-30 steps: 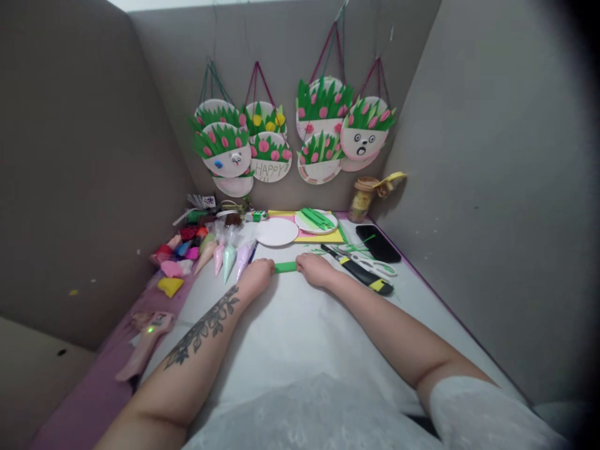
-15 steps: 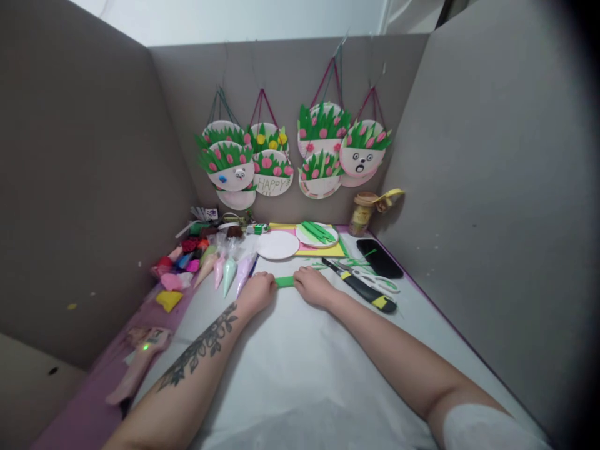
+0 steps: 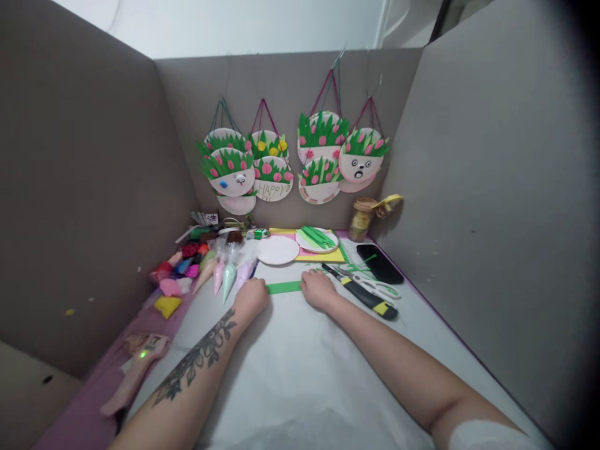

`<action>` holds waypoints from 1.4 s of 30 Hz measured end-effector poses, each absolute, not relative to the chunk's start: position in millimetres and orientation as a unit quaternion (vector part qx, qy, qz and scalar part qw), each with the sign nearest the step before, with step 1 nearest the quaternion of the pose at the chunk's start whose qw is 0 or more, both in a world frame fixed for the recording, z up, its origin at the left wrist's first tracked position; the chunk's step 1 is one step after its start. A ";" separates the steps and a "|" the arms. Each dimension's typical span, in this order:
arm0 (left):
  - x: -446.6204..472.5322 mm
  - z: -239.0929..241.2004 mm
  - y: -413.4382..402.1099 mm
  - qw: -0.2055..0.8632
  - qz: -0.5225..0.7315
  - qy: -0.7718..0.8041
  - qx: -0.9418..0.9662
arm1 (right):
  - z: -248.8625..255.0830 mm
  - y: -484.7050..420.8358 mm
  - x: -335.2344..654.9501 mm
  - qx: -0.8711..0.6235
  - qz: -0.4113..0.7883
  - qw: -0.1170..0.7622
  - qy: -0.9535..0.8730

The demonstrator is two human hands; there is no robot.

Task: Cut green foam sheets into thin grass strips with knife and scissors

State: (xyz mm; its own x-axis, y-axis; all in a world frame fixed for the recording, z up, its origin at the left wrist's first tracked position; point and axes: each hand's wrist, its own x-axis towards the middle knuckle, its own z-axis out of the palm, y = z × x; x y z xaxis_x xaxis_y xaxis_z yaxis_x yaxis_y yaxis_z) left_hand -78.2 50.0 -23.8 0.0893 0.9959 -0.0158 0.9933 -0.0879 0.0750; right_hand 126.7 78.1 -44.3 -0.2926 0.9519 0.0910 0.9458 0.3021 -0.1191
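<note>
A narrow green paper strip (image 3: 284,287) stretches level between my two hands, just above or on the white table covering. My left hand (image 3: 253,295) is closed on its left end, fingers curled. At the other end my right hand (image 3: 319,289) pinches the strip, its fingertips bent over the paper. Right of that hand lie a black and yellow utility knife (image 3: 368,298) and white-handled scissors (image 3: 382,287). Beyond the hands are a blank white paper plate (image 3: 278,250) and a second plate (image 3: 332,247) holding several green paper strips.
Piping bags (image 3: 229,275) and colourful scraps (image 3: 171,286) lie at the left, with a pink glue gun (image 3: 135,378) nearer. A phone (image 3: 379,264) and a lidded cup (image 3: 362,220) stand right. Decorated plates (image 3: 232,172) hang on the grey back panel (image 3: 180,94).
My hands have moved apart, the left one leftward and the right one slightly rightward. More of the green strip shows between them. The view has tilted up a little.
</note>
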 end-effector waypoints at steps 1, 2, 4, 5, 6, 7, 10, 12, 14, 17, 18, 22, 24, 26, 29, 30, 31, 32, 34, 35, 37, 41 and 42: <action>-78.4 -22.2 48.5 0.034 0.014 0.680 0.732 | -44.4 78.3 129.1 -0.594 0.022 0.074 -0.801; -78.6 -21.1 47.0 0.033 0.011 0.685 0.728 | -44.5 78.5 131.4 -0.596 0.023 0.076 -0.799; -79.0 -19.8 44.4 0.026 0.008 0.691 0.722 | -44.9 79.2 135.2 -0.599 0.028 0.079 -0.796; -79.5 -19.6 43.2 0.020 0.008 0.695 0.719 | -45.1 79.5 136.8 -0.599 0.032 0.081 -0.796; -80.3 -19.5 42.2 0.011 0.013 0.697 0.717 | -45.5 80.0 138.1 -0.598 0.036 0.083 -0.796; -81.4 -19.5 41.5 0.004 0.021 0.694 0.720 | -45.9 80.5 139.2 -0.596 0.041 0.089 -0.797; -85.6 -20.1 41.2 -0.001 0.052 0.614 0.787 | -47.8 82.1 142.7 -0.577 0.061 0.114 -0.807; -87.8 -21.3 42.7 0.000 0.051 0.533 0.845 | -49.1 83.2 145.3 -0.549 0.074 0.135 -0.822; -88.4 -23.1 44.8 -0.010 0.037 0.488 0.872 | -50.2 84.0 147.5 -0.507 0.079 0.153 -0.845; -86.0 -26.2 47.0 -0.041 0.022 0.482 0.875 | -50.4 83.3 146.7 -0.423 0.073 0.156 -0.890; -84.6 -26.9 47.2 -0.050 0.018 0.484 0.873 | -50.0 82.2 144.8 -0.396 0.068 0.149 -0.904; -78.2 -25.2 43.4 -0.068 0.001 0.483 0.873 | -44.8 71.9 130.7 -0.341 0.030 0.111 -0.933; -75.8 -21.4 38.9 -0.065 -0.008 0.490 0.869 | -39.9 64.2 124.4 -0.356 0.002 0.088 -0.930; -75.5 -16.7 33.2 -0.056 -0.018 0.517 0.854 | -34.6 56.6 122.3 -0.390 -0.021 0.057 -0.919; -80.5 -11.6 25.0 -0.050 -0.033 0.565 0.823 | -28.3 48.7 127.5 -0.448 -0.040 0.010 -0.893; -83.3 -10.8 22.8 -0.050 -0.037 0.575 0.816 | -27.1 47.3 130.5 -0.463 -0.042 -0.001 -0.885; -86.3 -10.4 20.9 -0.050 -0.041 0.582 0.811 | -26.3 46.4 133.6 -0.477 -0.043 -0.009 -0.878; -89.1 -10.3 19.4 -0.048 -0.044 0.587 0.807 | -25.7 46.0 136.4 -0.488 -0.044 -0.015 -0.872; -93.0 -10.2 17.3 -0.042 -0.048 0.597 0.800 | -25.2 46.0 140.3 -0.499 -0.044 -0.018 -0.865; -93.9 -9.9 16.6 -0.040 -0.049 0.602 0.796 | -25.2 46.2 141.2 -0.501 -0.045 -0.016 -0.864; -93.4 -8.9 15.9 -0.036 -0.050 0.605 0.794 | -25.2 46.6 140.7 -0.501 -0.045 -0.011 -0.864; -89.3 -8.5 16.7 -0.027 -0.059 0.594 0.802 | -26.3 46.1 130.3 -0.488 -0.041 0.004 -0.872; -88.8 -9.5 17.3 -0.027 -0.060 0.591 0.804 | -26.7 45.7 125.6 -0.480 -0.038 0.012 -0.876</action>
